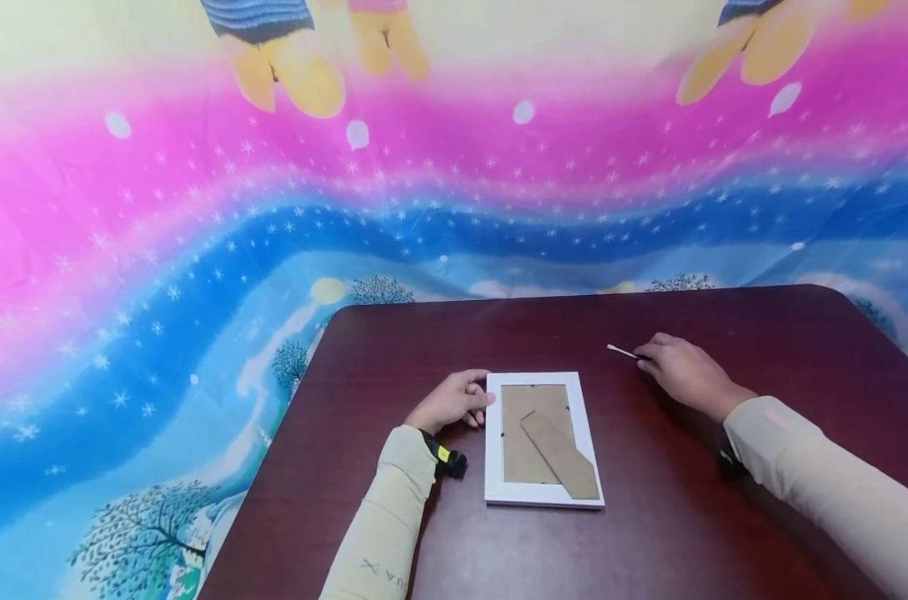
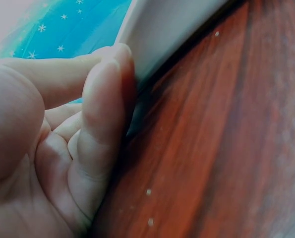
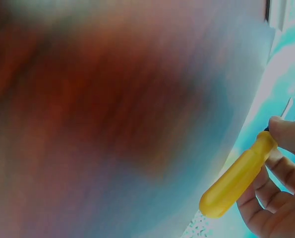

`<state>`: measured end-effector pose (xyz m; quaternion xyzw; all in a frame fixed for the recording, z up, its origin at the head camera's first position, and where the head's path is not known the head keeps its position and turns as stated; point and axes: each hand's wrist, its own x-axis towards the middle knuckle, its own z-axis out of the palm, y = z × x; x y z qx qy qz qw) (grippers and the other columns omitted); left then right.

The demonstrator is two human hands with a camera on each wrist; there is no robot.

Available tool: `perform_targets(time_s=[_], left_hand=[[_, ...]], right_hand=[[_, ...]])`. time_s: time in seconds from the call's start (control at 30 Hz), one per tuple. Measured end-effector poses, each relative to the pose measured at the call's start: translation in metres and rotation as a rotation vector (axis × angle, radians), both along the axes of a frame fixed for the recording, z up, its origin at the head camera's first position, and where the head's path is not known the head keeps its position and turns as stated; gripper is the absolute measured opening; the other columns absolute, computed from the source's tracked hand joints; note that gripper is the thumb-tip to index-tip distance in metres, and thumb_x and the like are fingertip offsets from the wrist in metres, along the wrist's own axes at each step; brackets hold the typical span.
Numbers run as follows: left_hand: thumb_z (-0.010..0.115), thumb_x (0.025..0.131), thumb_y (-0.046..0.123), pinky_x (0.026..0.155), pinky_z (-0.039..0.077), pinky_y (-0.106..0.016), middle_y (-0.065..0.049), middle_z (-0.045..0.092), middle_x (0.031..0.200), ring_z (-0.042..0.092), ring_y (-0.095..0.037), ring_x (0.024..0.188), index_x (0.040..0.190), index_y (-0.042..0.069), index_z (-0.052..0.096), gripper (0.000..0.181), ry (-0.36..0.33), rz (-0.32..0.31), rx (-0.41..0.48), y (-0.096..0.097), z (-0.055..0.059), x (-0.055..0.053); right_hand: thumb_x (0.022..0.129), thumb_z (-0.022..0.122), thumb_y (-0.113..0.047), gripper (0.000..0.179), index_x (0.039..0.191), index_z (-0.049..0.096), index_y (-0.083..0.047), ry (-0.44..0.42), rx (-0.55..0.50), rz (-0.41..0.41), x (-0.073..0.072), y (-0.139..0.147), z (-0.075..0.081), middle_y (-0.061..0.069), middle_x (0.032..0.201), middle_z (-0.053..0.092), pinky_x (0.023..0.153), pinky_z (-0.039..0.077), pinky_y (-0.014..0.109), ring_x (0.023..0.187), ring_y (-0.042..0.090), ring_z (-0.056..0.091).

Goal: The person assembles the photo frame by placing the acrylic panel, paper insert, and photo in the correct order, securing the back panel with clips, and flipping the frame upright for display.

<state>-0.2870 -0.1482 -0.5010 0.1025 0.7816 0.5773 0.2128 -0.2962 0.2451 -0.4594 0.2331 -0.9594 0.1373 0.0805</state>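
Note:
A white picture frame [image 1: 494, 462] lies face down on the dark red-brown table, its brown backing board and angled stand [image 1: 562, 458] facing up. My left hand [image 1: 454, 402] pinches the frame's left edge between thumb and fingers; the left wrist view shows the fingertips [image 2: 105, 84] against the white edge. Off to the frame's right, above the table, my right hand [image 1: 689, 375] holds a screwdriver [image 3: 239, 178] by its yellow handle. Its thin metal shaft [image 1: 620, 351] points left in the head view. Small dark tabs line the inner border of the backing.
The table [image 1: 438, 333] has a rounded far edge. Behind it hangs a pink and blue printed cloth [image 1: 454, 167] with snowflakes and trees. A black and yellow band [image 1: 446, 457] is on the left wrist.

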Motion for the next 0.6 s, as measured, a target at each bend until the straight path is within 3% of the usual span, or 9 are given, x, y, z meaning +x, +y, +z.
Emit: perform_targets(time_s=[0.37,0.6], left_hand=[[0.066,0.094,0.011,0.052,0.055,-0.033,-0.012,0.064,0.075,0.061,-0.02,0.057,0.147,0.001,0.038,0.061,-0.008,0.002,0.022,-0.004,0.0,0.001],[0.066,0.094,0.011,0.053,0.056,-0.033,-0.01,0.063,0.075,0.061,-0.019,0.057,0.148,0.001,0.035,0.063,-0.004,-0.005,0.022,-0.001,0.002,0.003]], right_hand=[[0.093,0.065,-0.008,0.024,0.113,0.068,0.004,-0.002,0.012,-0.044,-0.018,0.014,0.006,0.013,0.096,0.06,0.069,0.051,0.048,0.08,0.027,0.059],[0.095,0.063,-0.01,0.027,0.117,0.066,0.006,-0.087,0.036,-0.086,-0.027,0.018,0.013,0.014,0.097,0.06,0.072,0.051,0.05,0.084,0.029,0.059]])
